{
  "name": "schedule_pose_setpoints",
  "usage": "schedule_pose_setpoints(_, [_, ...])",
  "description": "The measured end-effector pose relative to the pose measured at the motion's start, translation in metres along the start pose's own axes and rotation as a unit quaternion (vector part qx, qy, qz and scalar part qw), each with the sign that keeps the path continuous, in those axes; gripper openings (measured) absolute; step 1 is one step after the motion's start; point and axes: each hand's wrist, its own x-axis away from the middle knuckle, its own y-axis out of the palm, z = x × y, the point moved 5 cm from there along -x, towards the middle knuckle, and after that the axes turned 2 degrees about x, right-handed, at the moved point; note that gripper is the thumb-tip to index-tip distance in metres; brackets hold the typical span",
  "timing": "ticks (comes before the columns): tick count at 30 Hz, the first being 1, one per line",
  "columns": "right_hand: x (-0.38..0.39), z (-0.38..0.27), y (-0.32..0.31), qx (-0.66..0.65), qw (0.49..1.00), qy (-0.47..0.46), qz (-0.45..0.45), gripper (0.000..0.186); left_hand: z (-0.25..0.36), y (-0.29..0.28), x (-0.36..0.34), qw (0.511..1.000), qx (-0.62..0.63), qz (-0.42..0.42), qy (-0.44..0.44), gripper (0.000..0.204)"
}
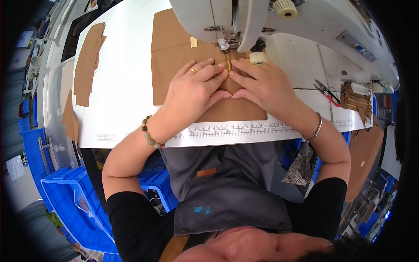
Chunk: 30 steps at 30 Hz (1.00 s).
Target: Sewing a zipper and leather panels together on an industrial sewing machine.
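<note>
A brown fabric panel [168,70] lies on the white sewing table under the sewing machine's presser foot [228,45]. A gold-toothed zipper [229,65] runs from the foot toward me along the panel. My left hand [196,83] rests on the fabric just left of the zipper, its fingers apart and fingertips pressing down. On the other side, my right hand [259,81] lies with fingers spread, fingertips close to the zipper's edge. Both thumbs reach inward and their tips almost meet on the fabric below the zipper. Neither hand visibly grips anything.
Brown fabric pieces [88,65] are stacked at the table's left. Thread snips [326,93] and a bundle of zippers [355,102] lie on the right. A printed ruler [235,130] follows the front edge. Blue bins [72,187] stand below left.
</note>
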Motion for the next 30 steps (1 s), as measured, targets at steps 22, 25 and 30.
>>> schedule_pose_setpoints(22, [-0.002,0.013,0.01,0.064,0.996,0.044,-0.039,0.055,-0.007,0.006,-0.005,0.999,-0.045,0.024,0.002,0.048])
schedule_pose_setpoints(25, [-0.005,0.017,0.011,0.072,0.996,0.049,-0.019,0.055,-0.012,0.006,-0.01,0.999,-0.019,0.028,-0.011,0.048])
schedule_pose_setpoints(30, [-0.006,0.018,0.008,0.017,0.999,0.043,0.017,0.049,-0.011,0.004,-0.012,0.999,-0.021,0.048,0.001,0.049])
